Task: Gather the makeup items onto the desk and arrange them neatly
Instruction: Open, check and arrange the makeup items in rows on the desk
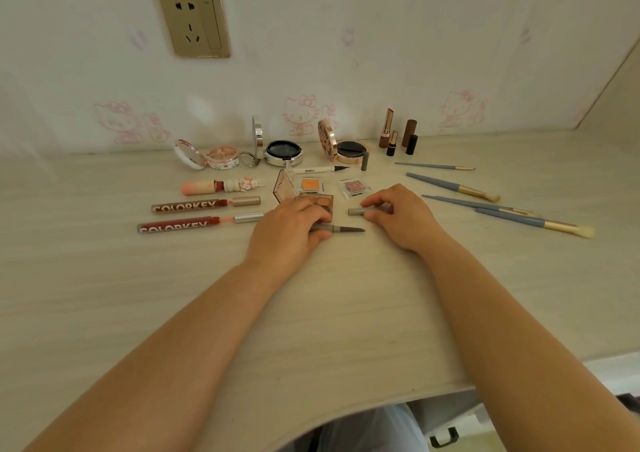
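Both forearms reach forward over the pale wood-grain surface (104, 278), palms down, hands close together near its middle.

Left hand (289, 225): fingers curled round a grey eyebrow pencil (343, 229), which lies flat; its dark pointed tip sticks out to the right past the fingers.

Right hand (401, 214): thumb and fingertips pinch a grey cap (356, 211), lying just above and right of the pencil tip, not touching it.

Makeup items sit in loose rows toward the wall:
- Left: two COLORKEY lip glosses (204, 214), caps off beside the tubes, and a pink tube with a bunny topper (221, 185).
- Back: open pink compact (207, 155), open silver compact (282, 152), open rose-gold compact (346, 148), lipsticks standing upright (398, 135).
- Centre: open eyeshadow palette (304, 192), partly behind the left hand; white eyeliner pen (315, 170); two small square pans (332, 187).
- Right: four blue-handled brushes (485, 197), fanned out, bristles pointing right.
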`<control>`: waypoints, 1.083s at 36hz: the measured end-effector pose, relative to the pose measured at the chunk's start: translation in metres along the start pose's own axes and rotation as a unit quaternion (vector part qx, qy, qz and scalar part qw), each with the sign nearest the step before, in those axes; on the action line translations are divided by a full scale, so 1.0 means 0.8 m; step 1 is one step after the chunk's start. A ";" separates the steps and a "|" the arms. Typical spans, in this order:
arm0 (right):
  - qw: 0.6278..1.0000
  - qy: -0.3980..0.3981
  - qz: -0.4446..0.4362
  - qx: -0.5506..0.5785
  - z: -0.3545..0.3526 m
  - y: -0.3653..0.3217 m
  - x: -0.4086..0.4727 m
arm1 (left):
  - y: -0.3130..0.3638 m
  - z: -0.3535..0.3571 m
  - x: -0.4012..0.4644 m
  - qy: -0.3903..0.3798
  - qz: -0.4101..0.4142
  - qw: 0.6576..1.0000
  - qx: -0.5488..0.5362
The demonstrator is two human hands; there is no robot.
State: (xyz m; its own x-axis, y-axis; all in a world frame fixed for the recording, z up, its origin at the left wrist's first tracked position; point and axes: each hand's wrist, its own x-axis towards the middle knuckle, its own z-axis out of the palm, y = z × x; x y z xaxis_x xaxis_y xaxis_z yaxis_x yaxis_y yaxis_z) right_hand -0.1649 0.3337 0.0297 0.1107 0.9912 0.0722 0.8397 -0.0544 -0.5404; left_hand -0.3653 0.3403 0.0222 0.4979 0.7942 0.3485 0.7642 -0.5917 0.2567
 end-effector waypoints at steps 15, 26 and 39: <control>1.000 -0.001 -0.004 0.016 -0.003 0.000 -0.003 | 0.001 0.001 -0.002 0.045 0.024 0.999 0.017; 0.976 0.165 0.061 0.126 -0.023 0.023 -0.039 | 0.040 0.014 0.004 0.104 0.130 0.986 0.014; 0.948 0.252 0.192 0.015 -0.095 0.138 -0.094 | 0.164 0.080 0.094 -0.004 0.163 0.986 0.030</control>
State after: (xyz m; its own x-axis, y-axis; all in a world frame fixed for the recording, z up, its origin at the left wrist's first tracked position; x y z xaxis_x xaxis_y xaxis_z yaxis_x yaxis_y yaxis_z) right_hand -0.0398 0.2439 0.0284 0.6511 0.7155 0.2534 0.6721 -0.3882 -0.6306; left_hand -0.2014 0.3316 0.0243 0.7242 0.5637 0.3971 0.5856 -0.8069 0.0775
